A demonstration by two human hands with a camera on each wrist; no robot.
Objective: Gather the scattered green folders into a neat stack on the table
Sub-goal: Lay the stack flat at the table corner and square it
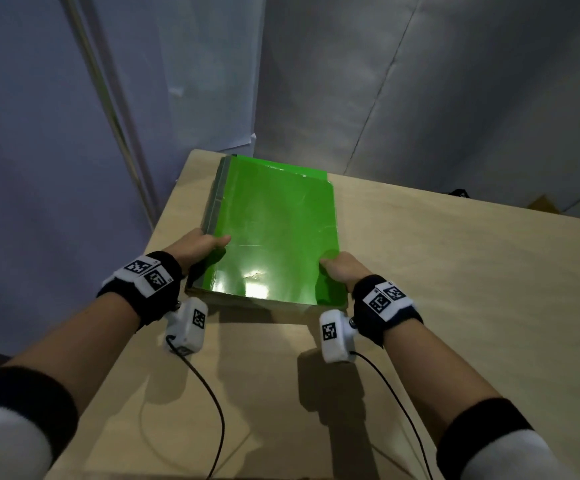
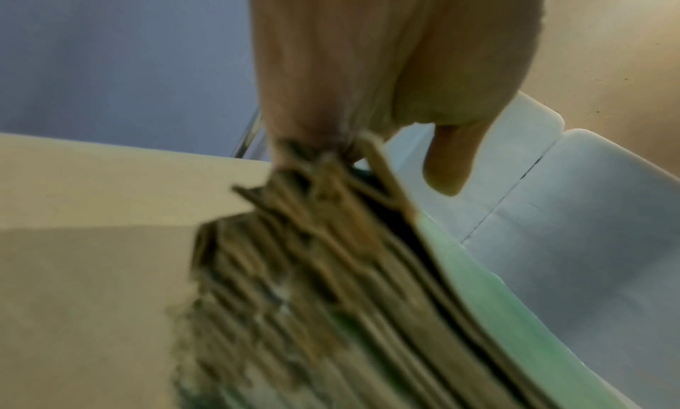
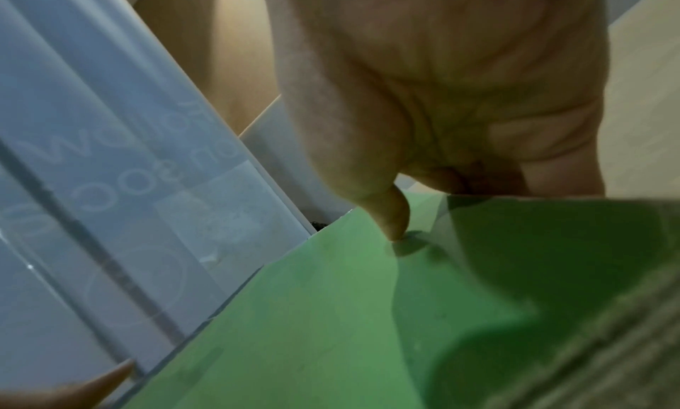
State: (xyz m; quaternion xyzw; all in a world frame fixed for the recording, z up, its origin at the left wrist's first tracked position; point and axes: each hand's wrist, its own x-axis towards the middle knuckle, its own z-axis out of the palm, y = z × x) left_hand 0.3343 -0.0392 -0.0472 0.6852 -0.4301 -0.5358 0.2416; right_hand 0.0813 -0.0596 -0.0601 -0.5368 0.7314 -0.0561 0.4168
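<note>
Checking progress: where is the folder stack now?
In the head view, the folder stack sits at the table's far-left corner, gripped by the left hand and right hand.

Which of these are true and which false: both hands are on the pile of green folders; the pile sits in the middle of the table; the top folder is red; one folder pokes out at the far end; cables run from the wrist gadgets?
1. Both hands hold the pile. True: the left hand grips the left edge of the green folders and the right hand grips the right edge near its front corner.
2. The pile sits in the middle of the table. False: it lies near the far left corner of the table.
3. The top folder is red. False: it is glossy green.
4. One folder pokes out at the far end. True.
5. Cables run from the wrist gadgets. True: a black cable leaves each.
</note>
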